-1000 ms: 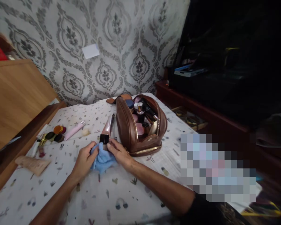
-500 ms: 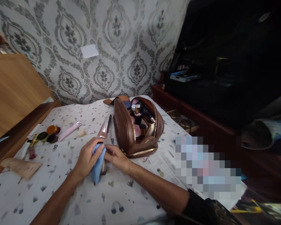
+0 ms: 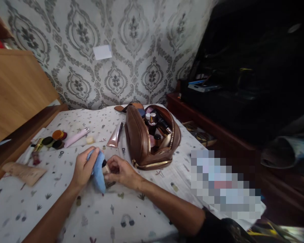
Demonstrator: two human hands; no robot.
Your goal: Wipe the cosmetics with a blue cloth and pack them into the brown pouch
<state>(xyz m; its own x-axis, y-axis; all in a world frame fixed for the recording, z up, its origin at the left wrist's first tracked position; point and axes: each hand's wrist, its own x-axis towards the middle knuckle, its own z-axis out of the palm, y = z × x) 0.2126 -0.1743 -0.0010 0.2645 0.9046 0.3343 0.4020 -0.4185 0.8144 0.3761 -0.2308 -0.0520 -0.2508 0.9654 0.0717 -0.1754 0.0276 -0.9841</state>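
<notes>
My left hand (image 3: 83, 167) is closed on a blue cloth (image 3: 98, 170) and presses it against a small dark-capped bottle (image 3: 106, 168). My right hand (image 3: 120, 170) pinches that bottle from the right side, just above the patterned white sheet (image 3: 131, 209). Behind my hands stands an open brown leather cosmetics bag (image 3: 142, 141) filled with several bottles and jars. A rose-gold tube (image 3: 116, 135) lies flat on the sheet to the left of the bag.
A pink tube (image 3: 76, 137), a small pale jar (image 3: 90, 139) and several round compacts (image 3: 54, 139) lie at the left. A beige tube (image 3: 24, 172) rests near the wooden edge (image 3: 5, 158). A dark wooden cabinet (image 3: 218, 125) runs along the right.
The rose-gold tube, earlier at my hands, now lies on the sheet beside the bag. My hands came nearer and now hold a small bottle against the cloth.
</notes>
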